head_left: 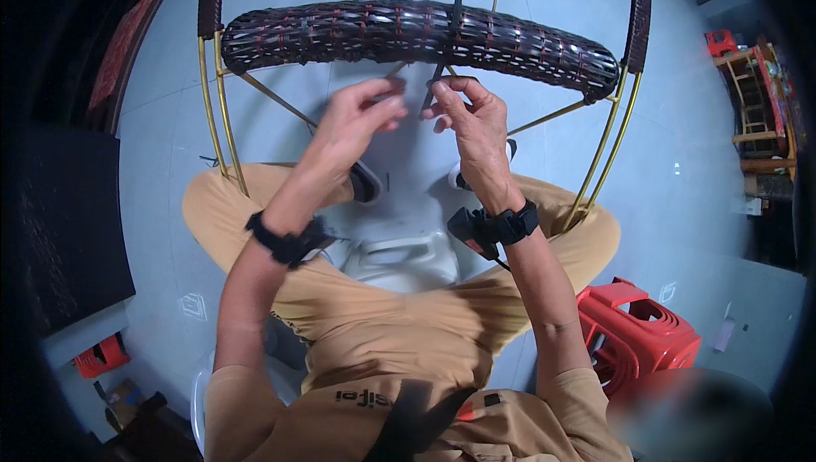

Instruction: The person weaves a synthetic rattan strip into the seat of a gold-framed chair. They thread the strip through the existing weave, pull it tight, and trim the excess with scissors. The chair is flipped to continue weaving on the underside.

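Note:
A dark woven chair part [357, 33], a long curved roll with red strands, spans a gold metal frame [209, 113] in front of me. One flat dark strip [459, 3] runs down across the weave, and its lower length hangs below the roll. My right hand [480, 126] pinches this strip between thumb and forefinger, just under the weave. Close by on the left, my left hand [353, 122] is slightly blurred. Its thumb and fingers are apart, and nothing shows between them.
The frame's legs stand either side of my knees. A pale plastic stool [404, 260] lies between my legs. Stacked red stools [642, 334] stand at my right, and a black panel [76, 224] is at the left. Wooden furniture [761, 113] stands at the far right.

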`<state>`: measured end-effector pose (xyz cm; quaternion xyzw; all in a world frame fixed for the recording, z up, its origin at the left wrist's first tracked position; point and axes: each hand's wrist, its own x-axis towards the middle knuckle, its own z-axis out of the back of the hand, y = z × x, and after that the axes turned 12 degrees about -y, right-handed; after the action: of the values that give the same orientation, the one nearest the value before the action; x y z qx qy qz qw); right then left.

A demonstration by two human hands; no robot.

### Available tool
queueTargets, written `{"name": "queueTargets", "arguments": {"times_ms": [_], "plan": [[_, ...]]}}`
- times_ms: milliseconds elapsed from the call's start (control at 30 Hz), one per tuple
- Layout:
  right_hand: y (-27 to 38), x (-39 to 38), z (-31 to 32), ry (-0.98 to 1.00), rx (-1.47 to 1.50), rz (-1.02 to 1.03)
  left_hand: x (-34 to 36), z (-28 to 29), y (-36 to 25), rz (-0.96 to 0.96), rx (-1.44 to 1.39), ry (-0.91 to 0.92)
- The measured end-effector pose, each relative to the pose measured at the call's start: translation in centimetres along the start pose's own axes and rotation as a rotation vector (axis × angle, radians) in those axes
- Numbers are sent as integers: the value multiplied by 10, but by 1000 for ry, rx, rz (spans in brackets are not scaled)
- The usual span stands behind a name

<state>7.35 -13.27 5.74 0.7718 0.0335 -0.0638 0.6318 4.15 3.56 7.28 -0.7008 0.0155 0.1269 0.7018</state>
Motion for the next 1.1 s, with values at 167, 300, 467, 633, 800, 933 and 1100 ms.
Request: {"name": "queueTargets", "arguments": {"times_ms": [167,300,467,633,800,933,1100], "plan": [[-14,-3,9,-13,8,46,16,-44,11,-37,-345,3],[-13,-5,11,-157,-167,229,20,-58,23,-114,-348,-198],[-17,28,25,-209,-351,328,19,-65,26,-210,-354,-254],[-31,47,26,-26,-213,379,28,-70,37,-277,-257,-357],[-29,45,24,-42,-237,367,30,-80,42,-234,-257,-417],[-22,46,22,-12,-275,355,28,-84,41,-245,-331,-458],[-25,50,24,-15,-214,308,32,-83,45,-247,-278,-465]]}}
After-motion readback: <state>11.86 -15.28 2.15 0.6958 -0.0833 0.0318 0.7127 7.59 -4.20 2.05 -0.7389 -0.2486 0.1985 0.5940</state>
